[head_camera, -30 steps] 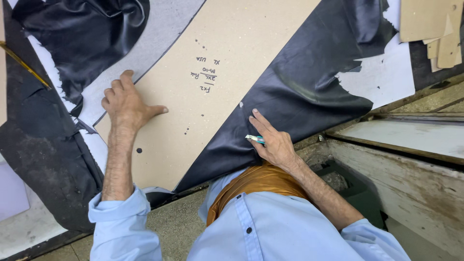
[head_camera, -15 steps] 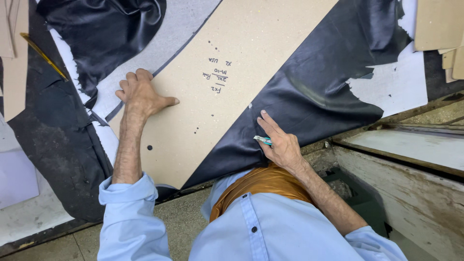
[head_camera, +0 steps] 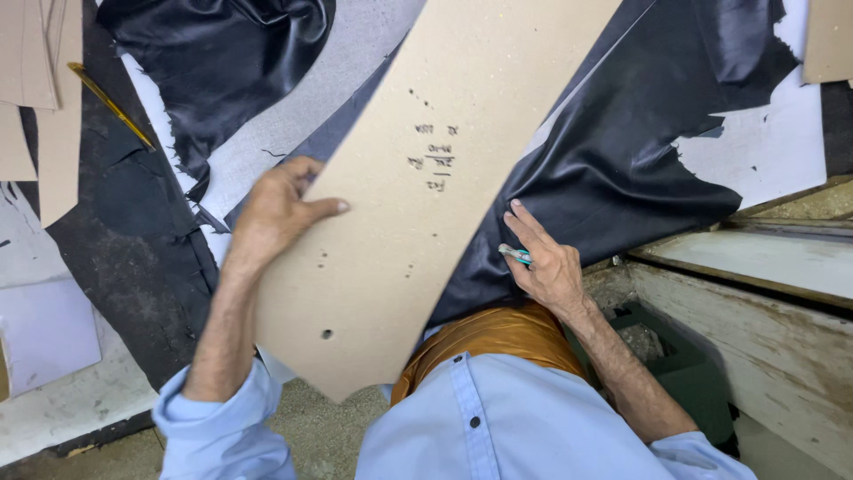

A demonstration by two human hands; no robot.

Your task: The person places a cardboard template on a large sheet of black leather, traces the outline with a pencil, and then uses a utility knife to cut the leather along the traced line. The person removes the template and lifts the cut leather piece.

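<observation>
L hand (head_camera: 271, 213) grips the left edge of a long tan cardboard pattern (head_camera: 426, 178), fingers curled under the edge, thumb pressed on top. R hand (head_camera: 546, 262) is closed round a small teal-handled tool (head_camera: 514, 255), its fingers also resting on black leather (head_camera: 622, 151) just beside the pattern's right edge. The 2 hands sit well apart, 1 each side of the pattern.

Pattern lies diagonally across the surface, narrow end toward the person, w/ small punched holes and pen marks on its face; it covers part of the black leather. More black leather (head_camera: 213, 62) is bunched at top left, over grey backing (head_camera: 293, 116). A yellow pencil-like stick (head_camera: 111, 105) lies at far left, near more tan card pieces (head_camera: 35, 89). White surface (head_camera: 764, 151) shows at right through the leather's ragged edge.
</observation>
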